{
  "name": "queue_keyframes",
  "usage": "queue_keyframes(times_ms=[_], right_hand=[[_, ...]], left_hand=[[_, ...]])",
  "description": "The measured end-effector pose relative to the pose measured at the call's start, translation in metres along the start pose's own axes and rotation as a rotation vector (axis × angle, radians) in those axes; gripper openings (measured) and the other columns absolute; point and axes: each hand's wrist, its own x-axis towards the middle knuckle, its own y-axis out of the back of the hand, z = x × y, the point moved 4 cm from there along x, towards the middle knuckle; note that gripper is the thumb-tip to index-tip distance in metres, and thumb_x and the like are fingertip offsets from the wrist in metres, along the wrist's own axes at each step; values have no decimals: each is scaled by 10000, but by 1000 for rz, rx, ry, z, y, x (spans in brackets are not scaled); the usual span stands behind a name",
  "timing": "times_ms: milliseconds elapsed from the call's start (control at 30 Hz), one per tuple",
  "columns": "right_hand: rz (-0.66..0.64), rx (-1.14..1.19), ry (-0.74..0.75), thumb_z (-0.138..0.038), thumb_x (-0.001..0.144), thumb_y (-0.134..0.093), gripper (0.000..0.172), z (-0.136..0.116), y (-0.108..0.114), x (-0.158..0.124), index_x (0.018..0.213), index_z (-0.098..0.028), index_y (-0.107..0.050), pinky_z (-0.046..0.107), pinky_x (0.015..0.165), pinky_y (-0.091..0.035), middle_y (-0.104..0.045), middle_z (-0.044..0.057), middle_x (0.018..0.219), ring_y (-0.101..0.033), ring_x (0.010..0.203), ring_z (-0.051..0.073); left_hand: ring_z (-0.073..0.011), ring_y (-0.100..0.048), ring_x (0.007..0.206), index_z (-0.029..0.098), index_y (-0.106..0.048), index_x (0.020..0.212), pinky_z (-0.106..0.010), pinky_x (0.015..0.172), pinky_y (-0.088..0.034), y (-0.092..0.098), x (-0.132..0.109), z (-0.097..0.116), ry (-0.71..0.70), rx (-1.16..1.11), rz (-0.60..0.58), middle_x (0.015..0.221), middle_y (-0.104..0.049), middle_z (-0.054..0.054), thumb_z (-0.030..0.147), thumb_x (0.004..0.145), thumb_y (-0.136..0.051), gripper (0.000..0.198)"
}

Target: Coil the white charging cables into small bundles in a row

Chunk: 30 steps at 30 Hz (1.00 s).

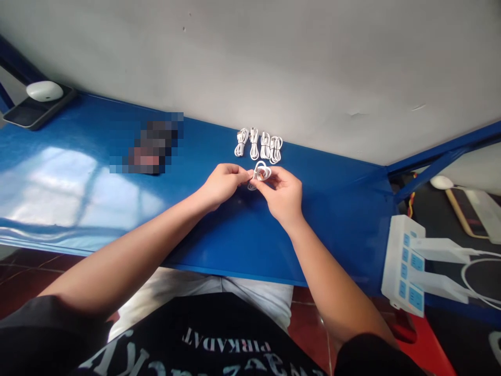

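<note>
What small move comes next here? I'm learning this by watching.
Probably draw the loops of the white cable tighter, pinched between the left hand and right hand, because they look loose and open, unlike the four bundled white cables lying compactly just beyond.

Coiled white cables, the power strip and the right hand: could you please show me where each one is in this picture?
Coiled white cables (pixel 254 143), head view, on the second coil of the row.
Power strip (pixel 393 271), head view, on its white casing.
Right hand (pixel 282 196), head view, on the back of the hand.
</note>
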Motion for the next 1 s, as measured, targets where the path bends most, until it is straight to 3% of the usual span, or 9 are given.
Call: queue_keyframes(times_ms=[100, 267, 400, 500, 600, 667, 733, 833, 1000], right_hand=[[-31, -193, 134, -313, 813, -787, 122, -7, 2, -1, 920, -264, -756, 420, 956, -560, -755, 30, 965, -699, 935, 240], [-60, -322, 350, -257, 882, -726, 72, -21, 8, -1, 918, -303, -769, 418, 963, -531, -759, 29, 969, -681, 954, 240], [-76, -291, 370, -260, 875, -743, 71, -23, 10, -1, 909, -313, -775, 418, 962, -529, -756, 22, 952, -682, 950, 238], [-7, -194, 246, -315, 838, -783, 73, -17, 11, 0, 905, -296, -761, 420, 944, -553, -745, 22, 949, -687, 933, 237], [115, -5, 84, -368, 753, -854, 213, -11, 10, 1, 887, -272, -720, 412, 914, -579, -732, 12, 906, -691, 902, 230], [139, 104, 21, -376, 707, -884, 277, -9, 8, 2, 866, -259, -689, 404, 908, -586, -723, 2, 877, -690, 889, 221], [124, 165, -11, -369, 683, -900, 310, -8, 7, 3, 854, -251, -670, 396, 916, -583, -718, -2, 871, -691, 893, 213], [114, 198, -55, -365, 671, -907, 341, -6, 8, 6, 876, -245, -663, 402, 943, -569, -724, 5, 905, -697, 946, 222], [53, 251, -160, -404, 653, -918, 455, -4, 8, 6, 1007, -248, -679, 439, 962, -573, -753, 27, 995, -705, 1014, 249]], left_hand=[[-112, -473, 531, 146, -687, 602, -278, 514, -345, 1, 2, 0, 133, -179, -100, 593, -586, -47, 301, 729, -814, 237], [-124, -546, 556, 129, -736, 723, -275, 515, -453, -5, -1, 5, 355, -463, -308, 689, -662, -87, 220, 741, -777, 102], [-91, -510, 512, 145, -703, 758, -231, 453, -385, -9, -3, 2, 377, -472, -272, 681, -642, -47, 209, 737, -780, 103], [-106, -552, 566, 168, -685, 775, -218, 463, -377, -8, -5, 3, 186, -358, -119, 732, -663, -38, 280, 716, -848, 207], [-153, -625, 718, 178, -733, 802, -265, 616, -490, -6, -11, 17, -225, -69, 38, 818, -707, -61, 407, 772, -832, 252], [-178, -648, 814, 187, -779, 846, -299, 740, -517, -5, -16, 25, -481, 151, 76, 884, -726, -82, 442, 855, -755, 256], [-190, -657, 872, 207, -805, 921, -324, 826, -513, -5, -18, 30, -649, 321, 65, 936, -732, -90, 426, 918, -687, 249], [-208, -656, 952, 247, -805, 1044, -364, 896, -499, -1, -16, 31, -768, 484, 10, 1010, -729, -93, 389, 945, -653, 230], [-217, -651, 1009, 286, -801, 1048, -378, 895, -508, 5, -13, 34, -790, 506, 3, 1063, -716, -91, 385, 922, -685, 197]])
